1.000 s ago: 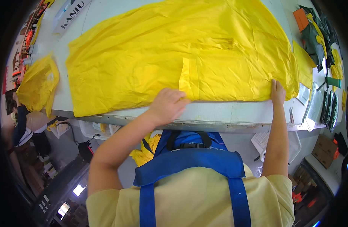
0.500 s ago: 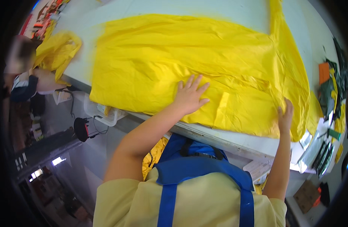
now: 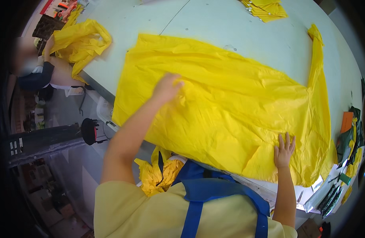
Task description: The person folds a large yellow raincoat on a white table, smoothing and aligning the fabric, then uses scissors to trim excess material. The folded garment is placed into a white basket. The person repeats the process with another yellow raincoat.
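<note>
My left hand (image 3: 166, 88) lies on the big yellow sheet (image 3: 230, 103), near its upper left part. The fingers look a little bent and blurred, so I cannot tell if they pinch the fabric or only press on it. My right hand (image 3: 284, 150) is flat and released, fingers spread, pressing the sheet close to its near edge on the right side. The two hands are well apart, with a wide wrinkled area of the sheet between them.

The sheet is spread over the pale table (image 3: 214, 23) and covers most of its near half. Its near edge hangs over the table edge in front of me, and a narrow strip of it runs up along the right side.

Around it I count two more yellow things on the table: a crumpled yellow bundle (image 3: 81, 41) at the left end, and a small stack of folded yellow pieces (image 3: 265, 7) at the far edge, partly cut off by the picture border. A third crumpled yellow piece (image 3: 160, 174) is below the table edge, against my blue apron (image 3: 214, 194).

At the right rim there are dark green and orange scraps (image 3: 349, 131), too small and bent to make out clearly. At the left a seated person (image 3: 35, 73) is beside the table, partly cut off and blurred. Under the table a black round object (image 3: 89, 131) is seen, and I cannot say what it is.
</note>
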A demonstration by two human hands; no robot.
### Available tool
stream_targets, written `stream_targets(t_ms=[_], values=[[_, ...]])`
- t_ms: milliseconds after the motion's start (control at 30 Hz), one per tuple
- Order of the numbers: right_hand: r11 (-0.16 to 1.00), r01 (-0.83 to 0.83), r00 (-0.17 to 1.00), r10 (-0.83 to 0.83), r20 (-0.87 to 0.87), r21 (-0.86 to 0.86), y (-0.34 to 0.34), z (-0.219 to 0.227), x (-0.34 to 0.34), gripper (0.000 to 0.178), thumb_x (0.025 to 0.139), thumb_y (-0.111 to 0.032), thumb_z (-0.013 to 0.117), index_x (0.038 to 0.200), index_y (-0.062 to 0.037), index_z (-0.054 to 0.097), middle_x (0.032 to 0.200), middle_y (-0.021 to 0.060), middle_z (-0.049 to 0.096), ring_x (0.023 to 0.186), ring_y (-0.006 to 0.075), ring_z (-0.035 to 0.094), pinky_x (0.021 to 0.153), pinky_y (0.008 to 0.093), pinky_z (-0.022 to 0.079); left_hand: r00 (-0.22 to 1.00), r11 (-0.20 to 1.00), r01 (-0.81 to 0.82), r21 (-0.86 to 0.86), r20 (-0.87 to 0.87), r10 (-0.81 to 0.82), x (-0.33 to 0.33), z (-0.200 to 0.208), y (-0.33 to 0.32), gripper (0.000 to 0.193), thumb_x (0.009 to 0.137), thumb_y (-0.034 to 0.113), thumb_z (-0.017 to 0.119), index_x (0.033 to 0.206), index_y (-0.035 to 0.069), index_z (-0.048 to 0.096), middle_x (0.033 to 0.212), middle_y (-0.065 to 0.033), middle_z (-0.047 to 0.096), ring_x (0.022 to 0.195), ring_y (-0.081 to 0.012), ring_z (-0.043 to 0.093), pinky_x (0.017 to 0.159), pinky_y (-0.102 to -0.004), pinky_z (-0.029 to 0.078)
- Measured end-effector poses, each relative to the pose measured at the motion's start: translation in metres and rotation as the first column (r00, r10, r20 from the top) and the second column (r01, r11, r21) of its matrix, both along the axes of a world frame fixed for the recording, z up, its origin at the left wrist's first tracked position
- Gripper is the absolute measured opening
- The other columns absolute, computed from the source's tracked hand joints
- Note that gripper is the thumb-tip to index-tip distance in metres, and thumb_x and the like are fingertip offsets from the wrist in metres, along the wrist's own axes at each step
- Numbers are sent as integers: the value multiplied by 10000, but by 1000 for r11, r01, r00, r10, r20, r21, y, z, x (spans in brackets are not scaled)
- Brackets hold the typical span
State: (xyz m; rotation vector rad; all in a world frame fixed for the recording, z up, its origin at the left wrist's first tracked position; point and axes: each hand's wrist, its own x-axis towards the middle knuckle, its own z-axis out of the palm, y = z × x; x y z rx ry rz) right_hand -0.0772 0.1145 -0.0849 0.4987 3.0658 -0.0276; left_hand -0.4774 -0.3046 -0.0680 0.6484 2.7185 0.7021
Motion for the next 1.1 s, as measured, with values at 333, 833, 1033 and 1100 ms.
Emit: stream_targets(t_ms=[333, 833, 1033, 1100], values=[[999, -36, 996, 38, 78, -26, 8, 0, -14, 506, 852, -267, 524, 1336, -137, 452, 1494, 148, 266, 1381, 462, 127, 1088, 609, 148, 812, 749, -583, -314, -196, 550, -316, -60, -124, 500, 853, 440, 581, 1099, 7, 627, 1104, -219, 628, 1062, -376, 583, 910, -440, 469], [995, 58, 991, -48, 127, -77, 5, 3, -26, 487, 857, -299, 530, 1314, -150, 450, 1481, 166, 282, 1360, 488, 169, 1076, 612, 176, 589, 601, -786, 144, -119, 799, -394, -97, -80, 533, 836, 335, 645, 1235, 15, 496, 1199, -185, 570, 1091, -317, 555, 915, -391, 459], [984, 156, 981, -145, 125, -82, -1, 8, -19, 498, 818, -318, 593, 1291, -185, 510, 1472, 133, 306, 1368, 466, 169, 1089, 591, 156, 864, 840, 424, 340, -431, -261, -147, -21, 149, 560, 897, 203, 589, 1366, -14, 374, 1441, -189, 345, 1344, -338, 307, 1111, -433, 227], [986, 147, 986, -140, 92, -77, 4, 7, -21, 506, 814, -333, 605, 1294, -201, 512, 1474, 120, 307, 1372, 459, 162, 1090, 588, 155, 701, 732, 680, -54, -245, -669, -58, -16, 193, 598, 912, 346, 541, 1434, 145, 330, 1520, -126, 230, 1401, -353, 185, 1121, -543, 117]])
